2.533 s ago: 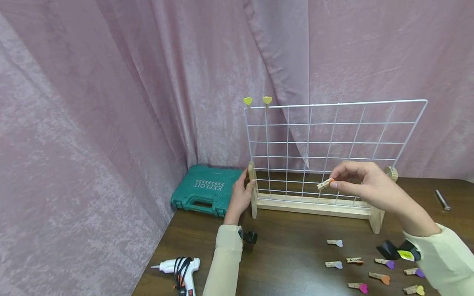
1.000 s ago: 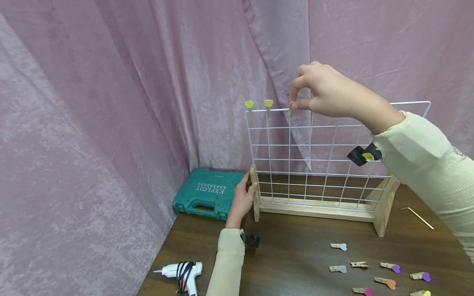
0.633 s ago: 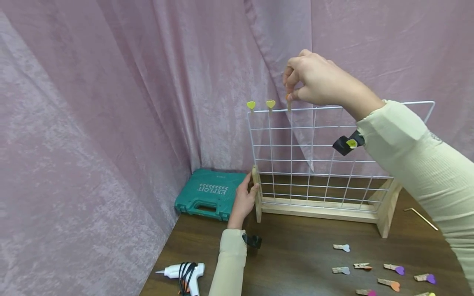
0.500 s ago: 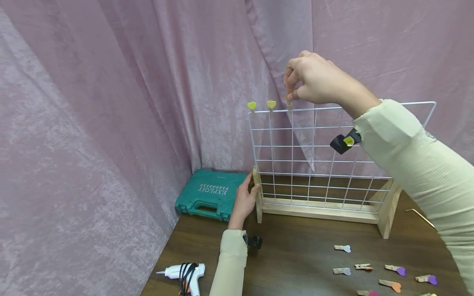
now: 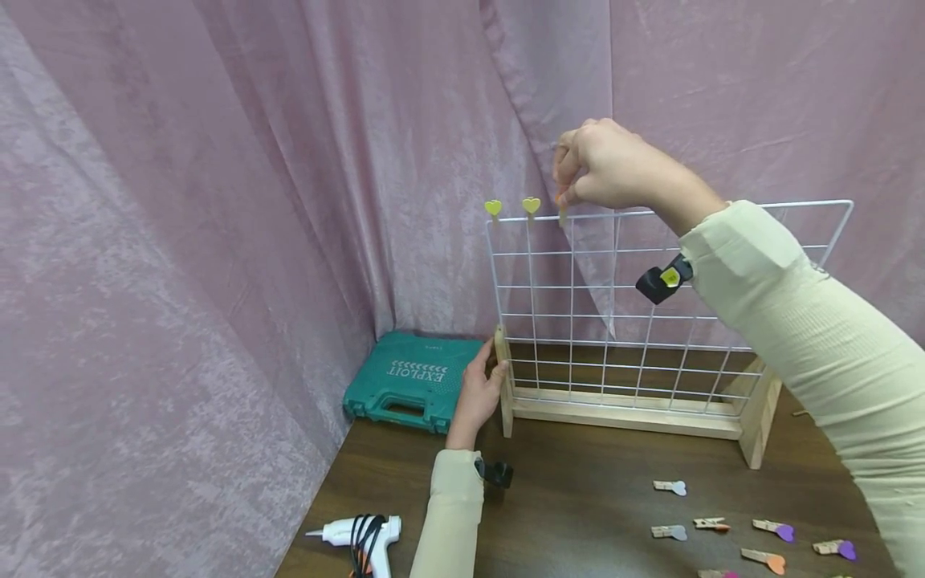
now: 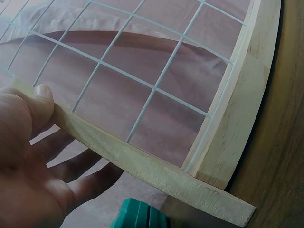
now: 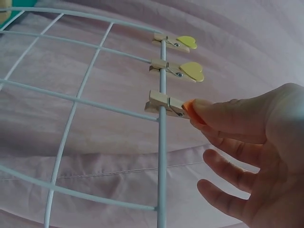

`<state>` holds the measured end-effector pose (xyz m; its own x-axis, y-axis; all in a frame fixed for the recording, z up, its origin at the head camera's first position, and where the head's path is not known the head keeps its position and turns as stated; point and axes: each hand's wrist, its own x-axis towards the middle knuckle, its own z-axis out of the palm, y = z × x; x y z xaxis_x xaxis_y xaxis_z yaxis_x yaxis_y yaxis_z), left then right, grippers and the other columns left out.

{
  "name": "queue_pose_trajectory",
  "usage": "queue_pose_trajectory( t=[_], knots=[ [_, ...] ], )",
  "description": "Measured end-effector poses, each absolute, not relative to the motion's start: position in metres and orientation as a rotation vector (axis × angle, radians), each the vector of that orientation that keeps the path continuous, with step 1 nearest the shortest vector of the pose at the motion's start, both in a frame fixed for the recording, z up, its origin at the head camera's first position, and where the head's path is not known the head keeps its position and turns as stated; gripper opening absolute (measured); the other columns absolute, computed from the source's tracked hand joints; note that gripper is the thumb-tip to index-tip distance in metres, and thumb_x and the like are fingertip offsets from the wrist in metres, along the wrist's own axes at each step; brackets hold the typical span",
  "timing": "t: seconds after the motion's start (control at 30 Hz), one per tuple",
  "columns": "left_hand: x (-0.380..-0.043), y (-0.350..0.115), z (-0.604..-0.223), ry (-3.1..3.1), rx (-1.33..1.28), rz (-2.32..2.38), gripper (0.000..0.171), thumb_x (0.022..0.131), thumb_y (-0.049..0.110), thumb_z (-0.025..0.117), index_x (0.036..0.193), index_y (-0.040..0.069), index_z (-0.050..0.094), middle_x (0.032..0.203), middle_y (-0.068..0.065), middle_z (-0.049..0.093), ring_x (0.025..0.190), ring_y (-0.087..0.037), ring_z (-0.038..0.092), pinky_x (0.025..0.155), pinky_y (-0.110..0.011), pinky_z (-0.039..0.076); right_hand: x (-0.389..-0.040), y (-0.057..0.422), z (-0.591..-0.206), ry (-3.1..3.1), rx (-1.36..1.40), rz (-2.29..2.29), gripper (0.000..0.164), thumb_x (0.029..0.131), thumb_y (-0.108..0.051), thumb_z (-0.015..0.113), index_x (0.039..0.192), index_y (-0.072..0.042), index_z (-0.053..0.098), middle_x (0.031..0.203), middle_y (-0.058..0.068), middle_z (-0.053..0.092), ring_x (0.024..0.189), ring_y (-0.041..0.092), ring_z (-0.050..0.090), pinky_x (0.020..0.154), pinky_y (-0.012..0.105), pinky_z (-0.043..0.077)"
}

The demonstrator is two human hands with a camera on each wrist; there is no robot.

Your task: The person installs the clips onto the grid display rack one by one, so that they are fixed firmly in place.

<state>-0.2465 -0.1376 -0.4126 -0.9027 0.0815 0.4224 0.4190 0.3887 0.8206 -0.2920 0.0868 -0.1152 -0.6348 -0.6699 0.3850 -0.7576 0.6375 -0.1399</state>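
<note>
My right hand (image 5: 603,164) pinches the orange-heart end of a small wooden clothespin (image 7: 164,103) between thumb and forefinger. The clothespin's jaws straddle the top wire of a white wire grid (image 5: 572,285), to the right of two clothespins with yellow hearts (image 5: 531,205) clipped on the same wire. At the lower left, my left hand (image 5: 477,397) grips the wooden upright (image 6: 137,156) of the grid's stand, thumb in front and fingers behind it. The other fingers of my right hand are spread apart from the clothespin.
Several heart clothespins, including a purple one (image 5: 775,530), lie on the brown table (image 5: 571,498) at the front right. A green tool case (image 5: 408,377) lies left of the stand. A white glue gun (image 5: 368,534) with a wound black cord rests at the front left. Pink curtains (image 5: 433,160) hang behind.
My right hand has carried the orange-heart clothespin from low before the grid up to the top wire, then shifted it slightly left and down there. My left hand has kept its grip.
</note>
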Motion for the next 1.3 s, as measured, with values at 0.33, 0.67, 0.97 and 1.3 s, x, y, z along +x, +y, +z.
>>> queue_pose_trajectory(
  t=[0.33,0.67,0.97,1.3],
  knots=[
    [-0.247,-0.137,-0.411,-2.36,-0.408,-1.539,0.047,0.096,0.01,0.048,0.14,-0.001,0.035,0.123,-0.024,0.053,0.112,-0.034,0.051,0.088,-0.045,0.046,-0.288,0.087,-0.121,-2.664,1.027,0.511,0.009,0.079,-0.015,0.067,0.079,-0.007,0.071,0.098,0.008,0.062,0.095,0.026,0.053,0.078,0.041,0.042],
    [-0.25,-0.14,-0.415,-2.334,-0.418,-1.553,0.047,0.096,0.01,0.049,0.14,0.0,0.035,0.122,-0.024,0.053,0.112,-0.034,0.052,0.087,-0.044,0.047,-0.272,0.104,-0.132,-2.535,1.079,0.575,0.023,0.085,-0.019,0.064,0.103,-0.005,0.066,0.105,0.009,0.06,0.097,0.026,0.053,0.083,0.042,0.04],
    [-0.255,-0.143,-0.417,-2.305,-0.453,-1.526,0.046,0.096,0.008,0.049,0.139,-0.003,0.036,0.121,-0.025,0.054,0.11,-0.035,0.052,0.087,-0.045,0.046,-0.254,0.12,-0.142,-2.327,1.184,0.672,0.019,0.086,-0.013,0.064,0.103,-0.006,0.064,0.1,0.002,0.061,0.097,0.019,0.051,0.081,0.04,0.037],
    [-0.268,-0.146,-0.429,-2.304,-0.431,-1.514,0.048,0.095,0.01,0.051,0.14,0.001,0.037,0.122,-0.023,0.055,0.111,-0.032,0.053,0.09,-0.044,0.045,-0.232,0.147,-0.164,-2.236,1.215,0.696,0.019,0.084,-0.007,0.067,0.103,-0.011,0.065,0.099,-0.01,0.06,0.092,0.003,0.05,0.078,0.021,0.036]
  ],
)
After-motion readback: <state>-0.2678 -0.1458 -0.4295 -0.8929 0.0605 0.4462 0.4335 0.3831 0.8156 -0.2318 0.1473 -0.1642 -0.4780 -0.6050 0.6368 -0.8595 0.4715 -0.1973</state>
